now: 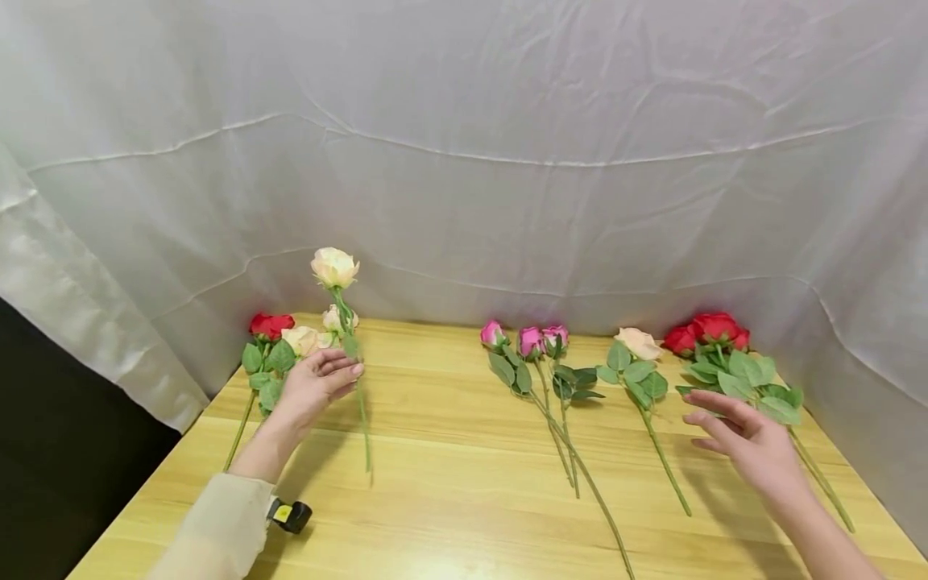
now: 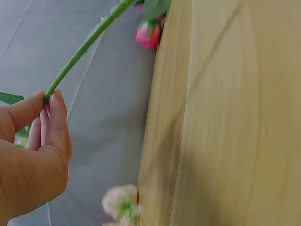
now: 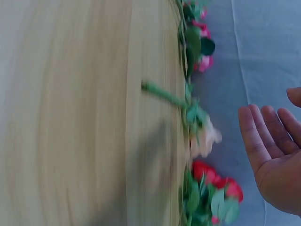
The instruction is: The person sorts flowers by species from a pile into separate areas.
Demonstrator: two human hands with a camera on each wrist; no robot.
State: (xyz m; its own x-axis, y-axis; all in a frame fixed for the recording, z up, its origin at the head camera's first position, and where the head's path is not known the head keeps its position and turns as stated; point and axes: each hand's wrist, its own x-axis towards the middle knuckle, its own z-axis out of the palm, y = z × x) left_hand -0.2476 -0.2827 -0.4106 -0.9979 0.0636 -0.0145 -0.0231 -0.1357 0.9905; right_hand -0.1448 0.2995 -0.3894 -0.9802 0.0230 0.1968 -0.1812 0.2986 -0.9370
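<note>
Pinching a cream rose [image 1: 335, 267] by its green stem, the left hand [image 1: 316, 382] is holding the flower upright, the bloom standing well above the fingers and the stem's lower end hanging below them, just over the wooden table [image 1: 449, 499]. The left wrist view is showing the stem [image 2: 84, 47] caught between thumb and fingertips [image 2: 55, 106], the other fingers curling in behind. Just beyond the fingers, a red rose [image 1: 271, 325] and pale cream roses [image 1: 304, 340] are lying together at the table's far left corner.

Hovering with fingers straight and spread, the right hand [image 1: 747, 439] is holding nothing; its palm is showing bare in the right wrist view [image 3: 273, 150]. Just past its fingertips, a bunch of red roses [image 1: 710, 330] is lying with leafy stems running back beside the hand. To the fingers' left, a single peach rose [image 1: 640, 343] is lying flat, and farther left three pink roses [image 1: 529, 338] are lying with stems crossing.

A creased white cloth [image 1: 507, 161] is hanging behind the table.
</note>
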